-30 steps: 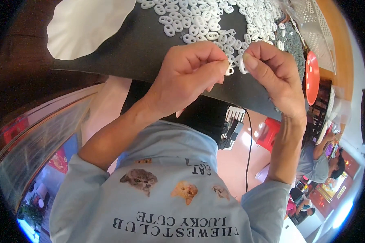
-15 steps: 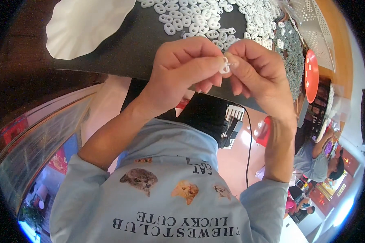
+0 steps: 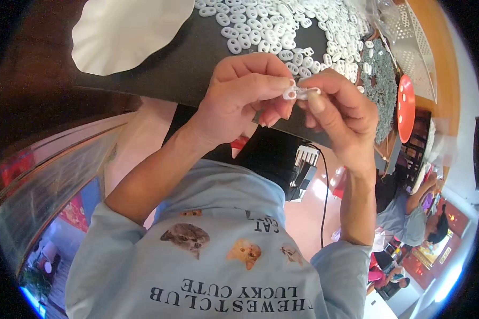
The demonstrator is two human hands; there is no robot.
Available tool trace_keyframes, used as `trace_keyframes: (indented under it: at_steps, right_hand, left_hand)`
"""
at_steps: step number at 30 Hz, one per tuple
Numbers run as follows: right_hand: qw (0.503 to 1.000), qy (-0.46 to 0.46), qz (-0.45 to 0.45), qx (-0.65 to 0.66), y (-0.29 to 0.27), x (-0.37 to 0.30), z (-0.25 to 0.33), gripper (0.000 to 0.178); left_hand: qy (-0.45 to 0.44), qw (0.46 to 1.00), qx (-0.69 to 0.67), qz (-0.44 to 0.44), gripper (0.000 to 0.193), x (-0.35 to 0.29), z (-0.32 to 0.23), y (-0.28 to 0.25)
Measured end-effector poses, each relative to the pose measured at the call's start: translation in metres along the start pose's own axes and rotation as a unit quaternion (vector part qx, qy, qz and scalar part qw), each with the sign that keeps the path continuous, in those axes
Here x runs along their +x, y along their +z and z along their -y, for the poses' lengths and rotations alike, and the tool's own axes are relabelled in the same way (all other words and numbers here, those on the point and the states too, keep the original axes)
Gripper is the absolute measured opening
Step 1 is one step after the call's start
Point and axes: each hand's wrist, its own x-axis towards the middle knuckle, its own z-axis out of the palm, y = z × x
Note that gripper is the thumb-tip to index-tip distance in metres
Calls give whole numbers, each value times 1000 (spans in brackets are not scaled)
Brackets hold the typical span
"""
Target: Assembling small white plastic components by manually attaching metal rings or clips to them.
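Above the table's near edge, both hands meet over small white plastic parts. My left hand [image 3: 245,87] pinches a white oval two-hole piece [image 3: 289,93] between thumb and forefinger. Touching its right side is a slim white part [image 3: 307,94] with a ribbed bit along it; whether this is a second oval piece seen edge-on I cannot tell. The thumb and fingers of my right hand [image 3: 346,109] close on that slim part. Many loose white oval pieces [image 3: 271,34] like the held one lie just beyond my hands.
A white wavy-edged dish [image 3: 125,40] sits at the far left of the dark work mat [image 3: 197,66]. To the right are a heap of small grey metal parts [image 3: 380,90], a red dish [image 3: 406,109] and a perforated white tray [image 3: 420,53]. Other people sit farther right.
My right thumb has shifted, and a slim white part now shows between it and the left-hand piece. The view has moved slightly, so the table things appear a little lower and to the right.
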Motion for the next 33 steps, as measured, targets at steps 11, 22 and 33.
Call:
trace_keyframes:
  at_steps: [11,22,33]
  right_hand:
    - [968,181,146,93,-35,12,11,30]
    - [970,127,206,26,-38,13,3,37]
    - [975,102,195,5,-37,13,2,34]
  left_hand:
    - [-25,995,92,8,12,-2,-1,5]
    - [-29,988,149,24,12,-1,3,6]
    - [-17,981,194,22,12,-1,4,8]
